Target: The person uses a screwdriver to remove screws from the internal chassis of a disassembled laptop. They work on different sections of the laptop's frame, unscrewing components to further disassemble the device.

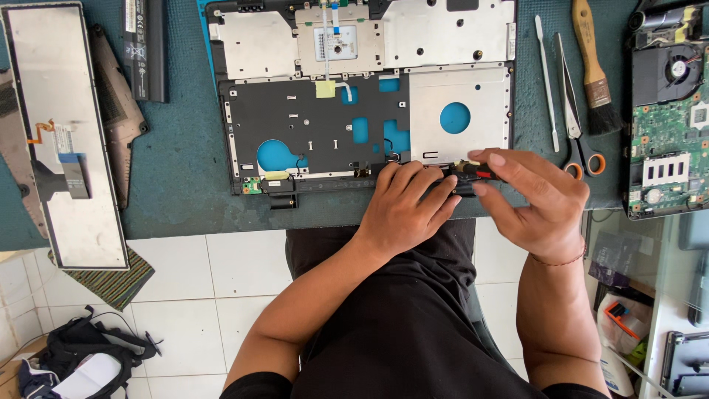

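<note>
While the stripped black laptop base frame lies open on the teal-matted desk, its grey keyboard and green circuit board already set aside, both hands work its front edge: the left hand presses down, and the right hand pinches a small black part with red wiring. Teardown looks well advanced.
</note>
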